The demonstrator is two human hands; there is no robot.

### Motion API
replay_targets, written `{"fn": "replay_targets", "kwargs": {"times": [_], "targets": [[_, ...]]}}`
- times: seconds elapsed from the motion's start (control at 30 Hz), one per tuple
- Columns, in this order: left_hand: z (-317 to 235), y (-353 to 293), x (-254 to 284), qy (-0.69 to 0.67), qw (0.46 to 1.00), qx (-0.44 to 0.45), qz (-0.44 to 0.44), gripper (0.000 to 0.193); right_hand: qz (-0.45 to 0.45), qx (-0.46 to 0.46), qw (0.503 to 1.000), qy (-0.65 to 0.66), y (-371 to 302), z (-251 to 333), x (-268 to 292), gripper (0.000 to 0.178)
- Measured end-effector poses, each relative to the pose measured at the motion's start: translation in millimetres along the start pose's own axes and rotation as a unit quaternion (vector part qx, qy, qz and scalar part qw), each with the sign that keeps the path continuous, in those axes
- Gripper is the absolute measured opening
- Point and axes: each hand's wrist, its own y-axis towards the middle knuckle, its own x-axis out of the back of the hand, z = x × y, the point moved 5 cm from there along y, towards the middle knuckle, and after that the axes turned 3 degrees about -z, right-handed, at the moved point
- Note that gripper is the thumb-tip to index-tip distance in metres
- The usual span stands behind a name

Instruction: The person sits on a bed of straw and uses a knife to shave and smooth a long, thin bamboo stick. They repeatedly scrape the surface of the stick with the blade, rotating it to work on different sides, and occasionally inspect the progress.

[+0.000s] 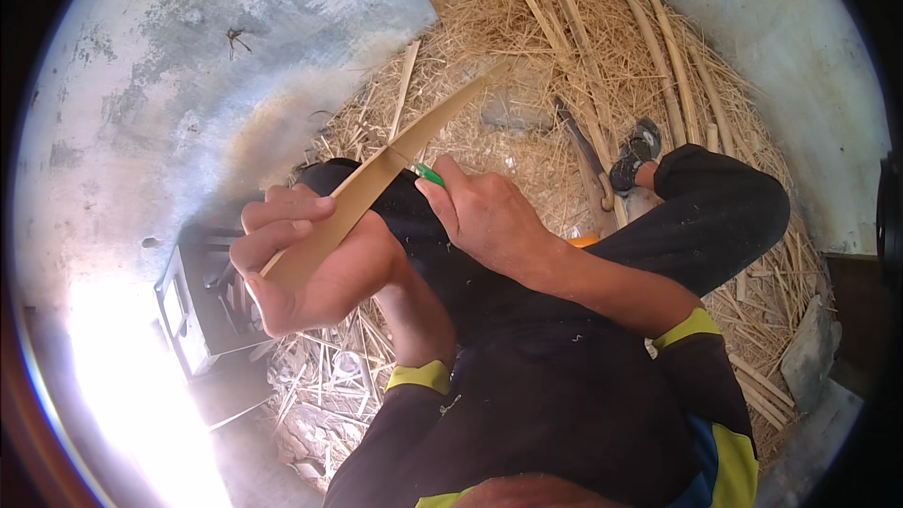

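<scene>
My left hand [343, 273] is closed round the lower end of a long, flat, pale strip [376, 179] that looks like split bamboo. The strip slants up and away to the right over my lap, its far end tapering. In my right hand [489, 216] is a slim green-handled tool [428, 173], held in a pinch. Its thin tip meets the strip near the middle, where a dark line crosses the surface. Whether that tip is a blade or a pen point I cannot make out.
Straw-like shavings [461, 0] litter the floor, with several long pale sticks [673, 66] on the far right. A long dark tool [578, 136] lies near my shoed foot [638, 152]. At left stands a grey open box [202, 343] by a pale, stained wall [188, 85].
</scene>
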Motion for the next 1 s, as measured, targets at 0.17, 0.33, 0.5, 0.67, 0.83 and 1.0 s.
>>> {"fn": "replay_targets", "kwargs": {"times": [0.17,0.33,0.5,0.67,0.83,1.0], "targets": [[-1.2,2.8,-0.2,0.077,0.996,0.0,-0.047,0.032,-0.009,-0.005,0.999,-0.045,6.9,-7.8,2.6,0.025],[-2.4,-2.6,-9.3,0.073,0.994,0.0,-0.08,0.029,0.002,-0.032,0.998,-0.05,0.4,-7.5,2.9,0.026],[-3.2,-2.3,1.2,0.095,0.993,0.0,-0.068,0.029,-0.008,-0.003,0.999,-0.036,4.7,-9.6,8.6,0.028],[-2.4,-1.8,-7.7,0.074,0.994,0.015,-0.076,0.033,-0.014,-0.045,0.993,-0.11,4.0,-56.8,-1.1,0.03],[-7.6,-3.9,-10.3,0.126,0.991,-0.017,-0.036,0.036,-0.004,-0.015,0.999,-0.035,9.6,-37.4,0.6,0.032],[-1.5,-1.4,-6.8,0.08,0.997,-0.013,-0.018,0.034,-0.013,-0.031,0.996,-0.077,17.7,-72.2,1.7,0.031]]}}
